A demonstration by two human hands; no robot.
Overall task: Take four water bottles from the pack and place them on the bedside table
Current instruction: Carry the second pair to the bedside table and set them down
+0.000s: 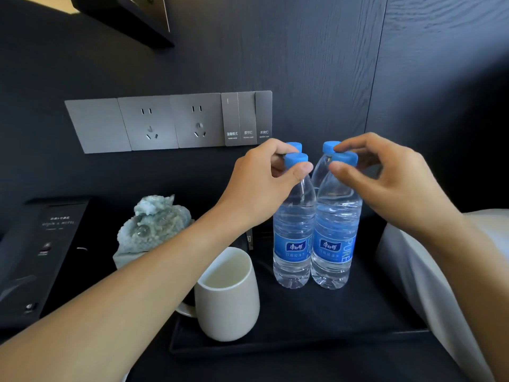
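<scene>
- Dark wood-grain wall (316, 64) behind; grey socket panel (168, 122) mounted on it, switches at its right end.
- Black bedside table (316, 304) below, with raised front rim.
- Four water bottles stand on the table in a tight two-by-two cluster: front-left bottle (293, 230), front-right bottle (334, 230); of the rear pair mostly the caps show, rear-left cap (295, 146), rear-right cap (330, 146).
- Bottles: clear ribbed plastic, full, blue screw caps, blue labels with white print.
- All upright, long axis vertical, caps up; the two front bases rest on the table, sides touching or nearly so.
- Left hand (261, 186) reaches in from lower left, forearm bare; thumb and fingers pinched around the necks of the two left bottles, just under the caps.
- Right hand (385, 177) comes from the right, palm down; thumb and fingertips closed on the caps of the two right bottles.
- White mug (228, 296) left of the bottles, handle toward the camera.
- Pale green stone carving (154, 224) behind the mug.
- White bedding (440, 271) at right edge.
</scene>
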